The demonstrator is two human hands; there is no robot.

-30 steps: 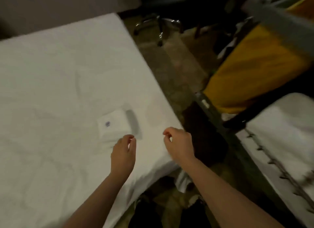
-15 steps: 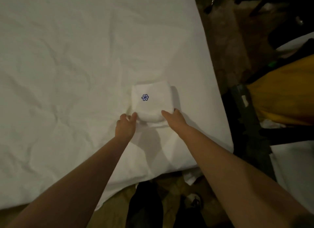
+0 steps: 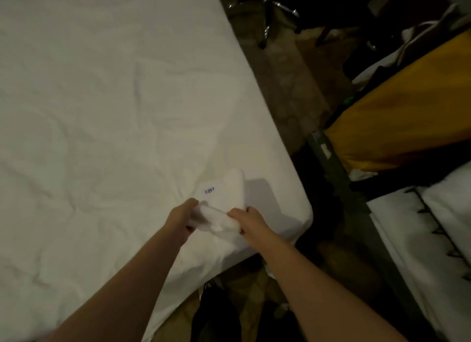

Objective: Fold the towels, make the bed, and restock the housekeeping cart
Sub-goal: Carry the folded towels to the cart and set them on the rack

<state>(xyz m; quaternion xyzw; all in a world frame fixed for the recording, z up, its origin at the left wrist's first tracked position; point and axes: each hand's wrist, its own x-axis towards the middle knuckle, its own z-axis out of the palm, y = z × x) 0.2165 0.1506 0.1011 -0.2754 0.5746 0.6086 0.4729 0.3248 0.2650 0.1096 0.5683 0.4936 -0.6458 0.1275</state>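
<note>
Step in hand, by my read: folding is done and this is pickup for the restock.

- Folded towel (image 3: 224,196) is on the bed (image 3: 102,112), close to its near right corner. White, small, thick stack, blue emblem (image 3: 209,190) facing up.
- Near edge of the towel is raised off the bed and bunched between the hands. The far edge looks to be resting on the sheet, can't confirm.
- Left hand (image 3: 182,219): on the towel's left near edge, thumb on top, fingers curled under. Gripping.
- Right hand (image 3: 251,222): mirror of that on the right near edge, fingers wrapped round the fold. Gripping.
- Both forearms reach in from the foot of the bed, roughly parallel, wrists low and angled slightly toward each other.
- Cart (image 3: 331,163) stands off the bed's right side across a strip of floor, with its yellow bag (image 3: 397,127) hanging there. White linen (image 3: 433,239) lies beyond the cart frame, further right of the bed.

Next move, my guess: lift clear and carry right to the cart. That needs even support from both sides so the stack doesn't sag in the middle and unfold, since the grip is at one edge only. The bedsheet is wrinkled, so the bed isn't finished.
</note>
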